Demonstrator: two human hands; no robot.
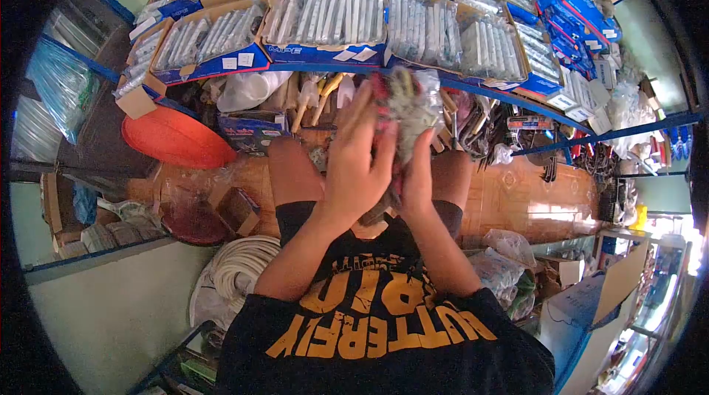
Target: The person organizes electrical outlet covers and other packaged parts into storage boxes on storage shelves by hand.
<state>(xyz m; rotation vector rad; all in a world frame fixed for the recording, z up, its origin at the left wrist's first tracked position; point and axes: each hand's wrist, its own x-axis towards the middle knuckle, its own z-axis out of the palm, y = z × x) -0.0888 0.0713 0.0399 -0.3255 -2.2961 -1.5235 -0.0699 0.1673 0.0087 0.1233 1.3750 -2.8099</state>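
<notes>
A blurred bundle (405,103), grey and dark red with some clear plastic at its right side, is held up between both hands in front of the shelf. My left hand (358,162) presses on its left side, with the back of the hand toward the camera. On the right side, my right hand (418,177) wraps its fingers round the lower part. Motion blur hides what exactly the bundle is. Below it are the knees and a black shirt with orange lettering.
Blue boxes (325,55) of wrapped pale pieces line the shelf ahead. Under it lie tools with wooden handles (304,103). A red basin (177,138) stands at left, above a coil of white hose (240,269). Plastic bags (502,266) and an open carton (591,295) are at right.
</notes>
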